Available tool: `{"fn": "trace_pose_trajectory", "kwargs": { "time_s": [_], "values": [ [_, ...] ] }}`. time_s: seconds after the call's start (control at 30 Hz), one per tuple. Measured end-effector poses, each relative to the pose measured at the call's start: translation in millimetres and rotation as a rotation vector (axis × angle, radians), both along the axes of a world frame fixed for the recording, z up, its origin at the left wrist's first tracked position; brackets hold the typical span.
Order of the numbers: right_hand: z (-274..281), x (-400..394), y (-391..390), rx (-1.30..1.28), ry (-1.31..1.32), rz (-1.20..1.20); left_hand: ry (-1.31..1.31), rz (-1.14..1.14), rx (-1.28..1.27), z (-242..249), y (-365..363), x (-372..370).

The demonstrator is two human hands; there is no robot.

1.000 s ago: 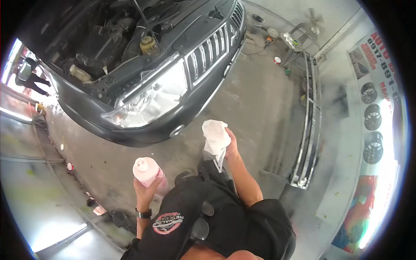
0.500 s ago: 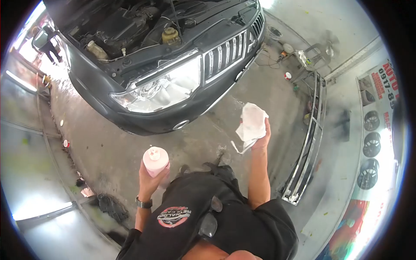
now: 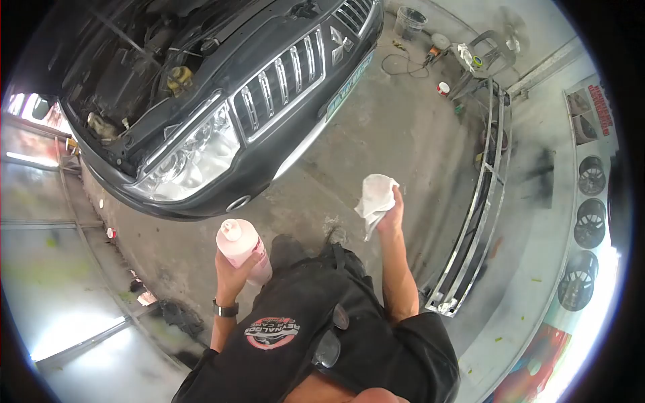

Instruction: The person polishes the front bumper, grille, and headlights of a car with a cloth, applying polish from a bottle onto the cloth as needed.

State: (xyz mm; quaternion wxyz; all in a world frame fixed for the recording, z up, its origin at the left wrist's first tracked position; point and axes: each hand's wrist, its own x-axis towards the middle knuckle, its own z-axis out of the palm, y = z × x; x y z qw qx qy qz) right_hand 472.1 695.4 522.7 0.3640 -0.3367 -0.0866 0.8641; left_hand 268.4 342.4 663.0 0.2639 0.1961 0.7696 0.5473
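My left hand point(image 3: 232, 274) is wrapped round a pale pink squeeze bottle point(image 3: 242, 243) with a nozzle cap, held upright with a slight tilt in front of my body. In my right hand point(image 3: 392, 216) is a white cloth point(image 3: 376, 197), bunched in the fingers with a corner hanging down. Ahead of both hands stands a dark car with its bonnet raised. Its headlight point(image 3: 195, 156) is on the near corner, beside the chrome grille point(image 3: 282, 84). Neither hand touches the car.
A long metal frame point(image 3: 494, 171) leans along the right wall. Behind it are a chair point(image 3: 494, 57), a bucket point(image 3: 410, 23), a corded power tool point(image 3: 433, 54) and a red-and-white can point(image 3: 443, 88). A dark crumpled heap point(image 3: 181, 318) lies at the lower left.
My view has turned right, so the car sits further left. The cloth has come slightly inward and hangs more folded. The bottle now shows more of its side.
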Motion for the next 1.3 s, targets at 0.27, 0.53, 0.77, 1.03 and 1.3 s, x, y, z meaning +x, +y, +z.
{"fn": "trace_pose_trajectory", "kwargs": {
  "time_s": [0.27,0.53,0.77,1.03,1.3],
  "values": [
    [1,-99,61,0.015,0.14,0.148,-0.064,-0.052,0.021,19,66,-30],
    [54,-159,109,0.06,-0.004,0.11,0.005,-0.066,0.165,15,138,-91],
    [27,-236,174,0.276,-0.243,-0.02,0.021,-0.057,0.091,26,168,-105],
    [16,-337,238,0.736,-0.442,-0.24,0.095,0.119,-0.103,38,227,-102],
    [-2,-402,323,0.967,-0.873,-0.176,0.109,0.244,-0.128,51,326,-104]
  ]
}}
